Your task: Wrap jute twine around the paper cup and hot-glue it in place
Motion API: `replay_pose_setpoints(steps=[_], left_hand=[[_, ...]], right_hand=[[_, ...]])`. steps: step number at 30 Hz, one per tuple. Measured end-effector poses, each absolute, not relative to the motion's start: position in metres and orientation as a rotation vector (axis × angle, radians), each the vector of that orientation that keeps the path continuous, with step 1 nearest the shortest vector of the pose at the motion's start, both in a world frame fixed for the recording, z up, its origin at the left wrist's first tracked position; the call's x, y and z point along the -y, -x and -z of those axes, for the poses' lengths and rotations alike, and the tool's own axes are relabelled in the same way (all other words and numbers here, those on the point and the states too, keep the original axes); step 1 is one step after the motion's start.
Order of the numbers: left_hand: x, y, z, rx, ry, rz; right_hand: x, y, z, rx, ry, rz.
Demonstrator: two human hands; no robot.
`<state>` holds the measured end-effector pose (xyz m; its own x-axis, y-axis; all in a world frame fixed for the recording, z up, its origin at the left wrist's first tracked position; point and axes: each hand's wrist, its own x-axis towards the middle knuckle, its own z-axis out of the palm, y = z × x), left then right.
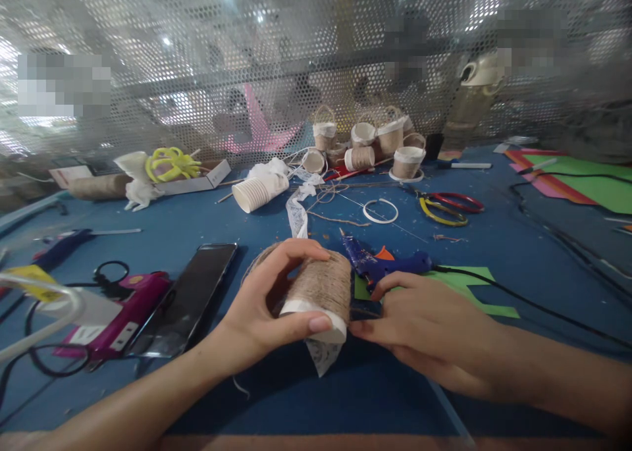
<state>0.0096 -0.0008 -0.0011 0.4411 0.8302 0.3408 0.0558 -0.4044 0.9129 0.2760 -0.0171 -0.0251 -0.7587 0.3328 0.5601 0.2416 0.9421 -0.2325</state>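
Observation:
A small paper cup wrapped in brown twine (323, 280), its white rim toward me, lies tilted in my left hand (276, 299). The thumb presses on the rim and the fingers curve over the twine. White lace ribbon (323, 357) hangs below the cup. A twine loop shows at its left, behind my fingers. My right hand (429, 326) is at the cup's right side, one fingertip touching or almost touching the rim, its visible fingers apart. A short twine strand (365, 312) runs between cup and hand. Just beyond that hand lies a blue glue gun (382, 261).
Green paper (464, 280) lies under the glue gun's cord. At left are a phone (185, 299) and a magenta glue gun (118, 313). Farther back are stacked paper cups (251, 194), a white ring (380, 211), pliers (447, 209) and several twine baskets (407, 162) before a perforated screen.

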Motion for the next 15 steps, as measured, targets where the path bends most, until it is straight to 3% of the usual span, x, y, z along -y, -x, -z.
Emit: replay_pose_setpoints(steps=[15], left_hand=[[0.0004, -0.0086, 0.0009, -0.753, -1.811, -1.047]], right_hand=[[0.0171, -0.2765, 0.0233, 2.501, 0.398, -0.22]])
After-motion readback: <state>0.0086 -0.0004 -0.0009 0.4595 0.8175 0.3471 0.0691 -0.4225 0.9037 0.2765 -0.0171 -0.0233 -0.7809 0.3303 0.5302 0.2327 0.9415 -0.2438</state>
